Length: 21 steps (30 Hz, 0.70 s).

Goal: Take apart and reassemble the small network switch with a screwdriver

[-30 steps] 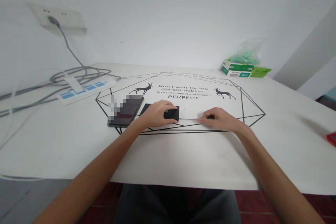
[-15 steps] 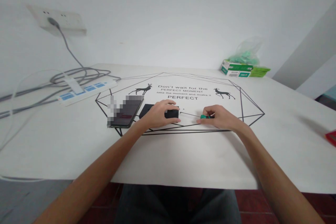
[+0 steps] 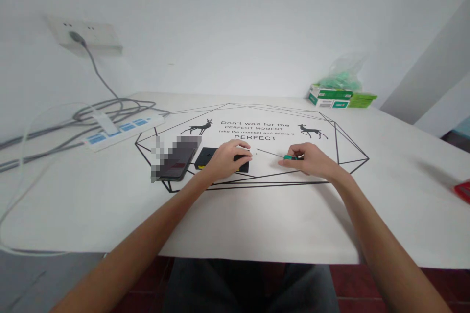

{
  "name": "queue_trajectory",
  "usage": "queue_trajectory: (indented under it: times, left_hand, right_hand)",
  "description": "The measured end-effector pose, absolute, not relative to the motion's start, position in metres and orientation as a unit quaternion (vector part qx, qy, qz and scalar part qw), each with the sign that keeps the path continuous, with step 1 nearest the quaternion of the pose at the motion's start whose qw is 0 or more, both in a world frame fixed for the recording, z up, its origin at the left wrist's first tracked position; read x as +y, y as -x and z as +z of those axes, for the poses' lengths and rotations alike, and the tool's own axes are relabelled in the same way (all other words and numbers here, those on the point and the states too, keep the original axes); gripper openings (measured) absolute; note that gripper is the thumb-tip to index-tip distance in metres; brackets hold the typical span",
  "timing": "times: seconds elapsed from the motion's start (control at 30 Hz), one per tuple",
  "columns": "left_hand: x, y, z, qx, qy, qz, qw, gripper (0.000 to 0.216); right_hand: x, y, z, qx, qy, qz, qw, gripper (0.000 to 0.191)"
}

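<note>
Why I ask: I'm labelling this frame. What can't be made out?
Head view:
phone screen: pixelated.
black box: right part hidden under the left hand.
screwdriver: handle mostly inside the right hand; tip too small.
red thing: cut off by the right edge.
green-and-white boxes: print too small.
</note>
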State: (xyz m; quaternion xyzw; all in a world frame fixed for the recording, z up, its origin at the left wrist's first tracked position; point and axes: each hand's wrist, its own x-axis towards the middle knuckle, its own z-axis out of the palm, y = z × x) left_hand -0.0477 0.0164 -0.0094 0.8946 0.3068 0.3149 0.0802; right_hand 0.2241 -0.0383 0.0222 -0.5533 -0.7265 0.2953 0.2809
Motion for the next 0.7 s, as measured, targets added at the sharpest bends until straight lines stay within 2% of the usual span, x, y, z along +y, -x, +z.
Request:
queue_trajectory:
  times: [0.2,0.4,0.7]
  left_hand:
    - [0.027,0.032,0.000,0.333,-0.916,0.220,0.038,0.019]
    - [0.034,-0.002,0.018,0.465,-0.879,0.107,-0.013,0.015]
    - [0.032,-0.015,0.015,0.510,-0.856,0.078,-0.009,0.016]
  right_hand:
    - [-0.032,-0.234,0.018,-0.713,0.593,0.235,0.291,0.049]
    - [-0.031,-0.236,0.017,-0.713,0.597,0.231,0.286,0.045]
    - [-0.031,-0.238,0.019,-0.732,0.586,0.203,0.283,0.046]
